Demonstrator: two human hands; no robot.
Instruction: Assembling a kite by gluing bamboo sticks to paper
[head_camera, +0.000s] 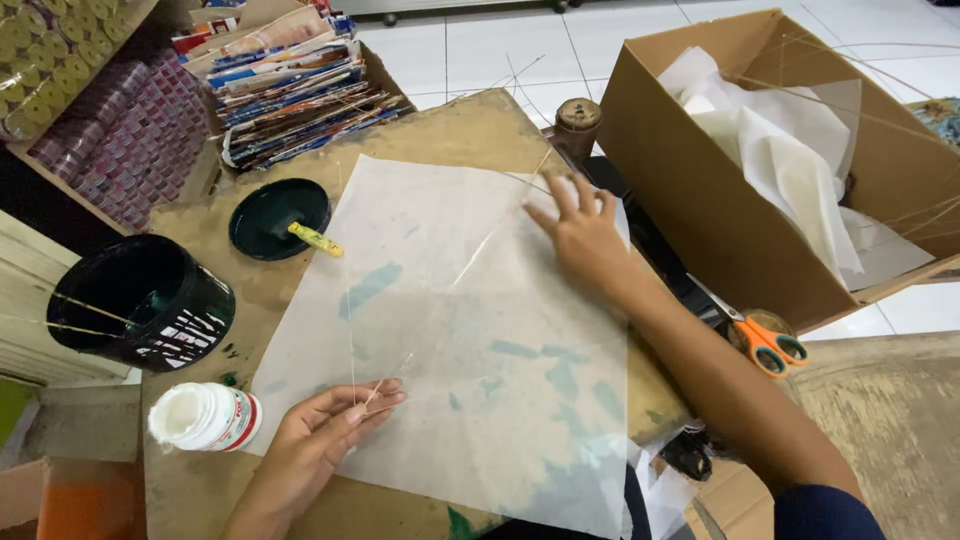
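A large sheet of thin, translucent white paper (470, 340) lies flat across the middle of the frame on a worn brown desk (200, 490), whose green paint smears show faintly through it. The right hand (580, 232), upper centre, rests palm down near the sheet's far edge with its fingers (562, 196) spread apart and flat, most likely to keep the light paper from shifting. Under it runs a thin, pale bamboo stick (490, 238), stiff and hair-fine, slanting from the far edge toward the lower left. At the lower left of the sheet the left hand (318, 440) has its fingers drawn together, pinching the near end of the stick between thumb and fingertips, so the stick lies taut along the paper.

Just left of that hand lies a small white plastic bottle (205, 416), on its side, with a red label. Further up the left edge stands a glossy black tub (140, 300) holding more sticks, and beside it a dark round lid (278, 216) with a yellow-handled brush across it. At the right, orange-handled scissors (765, 340) lie below an open cardboard box (700, 200) of crumpled white paper. Stacked printed papers (300, 90) fill the upper left.
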